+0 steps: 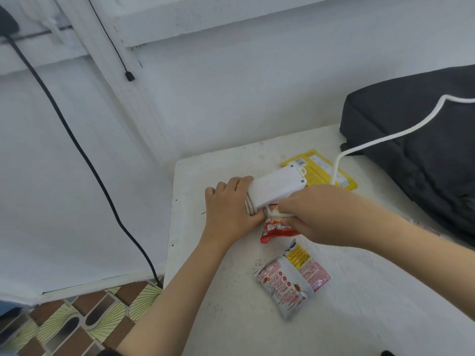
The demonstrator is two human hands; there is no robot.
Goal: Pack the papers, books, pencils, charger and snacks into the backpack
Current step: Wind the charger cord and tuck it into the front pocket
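My left hand (228, 206) grips the left end of a white charger block (276, 188), with a few turns of white cable wound round that end. My right hand (316, 214) pinches the white cable (380, 141) just under the block; the rest of the cable runs up and right over the dark backpack (421, 140). Under the hands lies a red snack packet (275, 231), partly hidden. A yellow snack packet (321, 170) lies behind the block. A white and red snack packet (293, 278) lies nearer to me on the white table (205, 291).
A black cable (77, 147) hangs down the white wall at the left to the patterned tiled floor (77, 319). A thin black wire with a small plug (129, 76) hangs on the wall. The table's left edge is close to my left forearm.
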